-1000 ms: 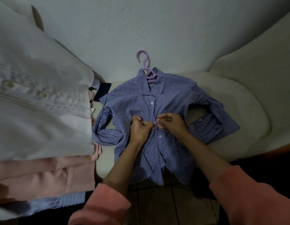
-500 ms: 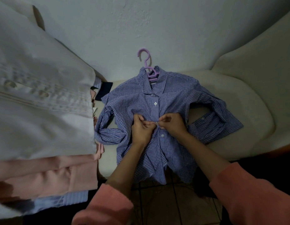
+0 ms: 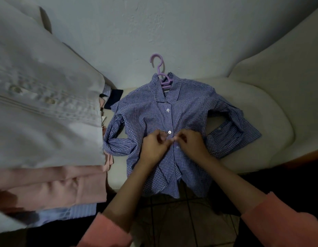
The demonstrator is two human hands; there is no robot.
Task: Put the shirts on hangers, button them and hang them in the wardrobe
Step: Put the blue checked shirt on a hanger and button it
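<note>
A blue-and-white checked shirt [image 3: 147, 113] lies face up on a pale cushioned seat [image 3: 261, 113], with a purple hanger [image 3: 163, 79] inside its collar and the hook pointing to the wall. Two white buttons near the top are fastened. My left hand [image 3: 154, 147] and my right hand [image 3: 192, 145] meet at the shirt's front placket just below the second button, each pinching the fabric edge. Both sleeves are folded at the sides. The hem hangs over the seat's front edge.
A stack of folded shirts fills the left: a white one [image 3: 44, 113] on top, pink ones [image 3: 53, 184] under it, a striped blue one [image 3: 69, 213] lowest. A pale armrest [image 3: 279, 56] rises at right. A dark tiled floor [image 3: 172, 220] lies below.
Both hands have slipped slightly down the placket, and the second white button now shows fastened just above them.
</note>
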